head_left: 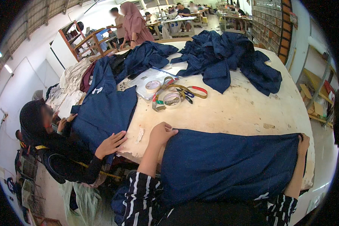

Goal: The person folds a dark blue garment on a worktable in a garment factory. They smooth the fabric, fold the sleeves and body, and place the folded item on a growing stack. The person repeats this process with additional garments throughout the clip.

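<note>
A dark navy garment is stretched between my hands, its far edge lying along the tabletop and its near part hanging toward my body. A small white mark shows low on its right side. My left hand is closed on its far left corner, thumb along the edge. The far right corner is gripped by my right hand, with the fingers curled over it at the table's right side. Folds hide the garment's full shape. Just left of my left hand lies a small whitish scrap.
A yellow-and-red tape measure, tape rolls and a clear plastic bag lie mid-table. Navy garments are heaped at the far side. On my left a co-worker handles another navy garment.
</note>
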A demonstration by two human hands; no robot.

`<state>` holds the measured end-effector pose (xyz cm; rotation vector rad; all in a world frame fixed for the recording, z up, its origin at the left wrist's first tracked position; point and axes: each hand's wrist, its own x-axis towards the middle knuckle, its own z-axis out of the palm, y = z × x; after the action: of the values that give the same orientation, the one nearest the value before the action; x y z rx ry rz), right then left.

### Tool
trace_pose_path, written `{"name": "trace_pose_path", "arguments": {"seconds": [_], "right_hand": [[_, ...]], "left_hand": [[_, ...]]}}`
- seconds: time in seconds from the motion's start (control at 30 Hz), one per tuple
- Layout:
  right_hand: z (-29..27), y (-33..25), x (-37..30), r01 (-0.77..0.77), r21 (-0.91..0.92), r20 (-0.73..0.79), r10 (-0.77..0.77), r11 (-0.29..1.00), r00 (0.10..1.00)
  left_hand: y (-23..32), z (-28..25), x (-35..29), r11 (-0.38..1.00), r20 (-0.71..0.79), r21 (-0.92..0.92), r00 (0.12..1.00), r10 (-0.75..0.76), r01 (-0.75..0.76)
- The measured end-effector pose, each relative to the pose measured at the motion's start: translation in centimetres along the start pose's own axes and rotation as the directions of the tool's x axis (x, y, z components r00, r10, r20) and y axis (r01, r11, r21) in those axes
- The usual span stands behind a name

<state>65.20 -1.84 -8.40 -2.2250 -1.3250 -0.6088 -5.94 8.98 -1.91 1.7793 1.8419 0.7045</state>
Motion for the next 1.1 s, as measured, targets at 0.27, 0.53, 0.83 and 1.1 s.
{"name": "trace_pose_path", "arguments": {"seconds": [0.27,0.53,0.83,1.1], "right_hand": [[-0.5,0.3,-1.0,-0.021,0.032,-0.013,0.022,0.999,1.0],[0.6,1.5,-0.8,0.036,0.096,-0.038,-0.033,0.995,0.999],[0.4,0.9,-0.4,0.048,0.17,-0.041,-0.042,0.984,0.998],[-5.8,-2.8,-0.4,-0.118,0.498,0.228,0.001,0.859,0.974]], "left_hand": [[4.0,-6.3,-5.9,0.959,0.3,-0.178,0.916,0.267,-0.222],[2.5,-5.3,-6.7,0.961,0.163,-0.06,0.947,0.277,-0.271],[0.2,-1.4,-3.3,0.953,0.199,0.086,0.942,0.27,-0.291],[-2.0,-6.3,-5.7,0.782,0.273,-0.622,0.922,0.273,-0.047]]}}
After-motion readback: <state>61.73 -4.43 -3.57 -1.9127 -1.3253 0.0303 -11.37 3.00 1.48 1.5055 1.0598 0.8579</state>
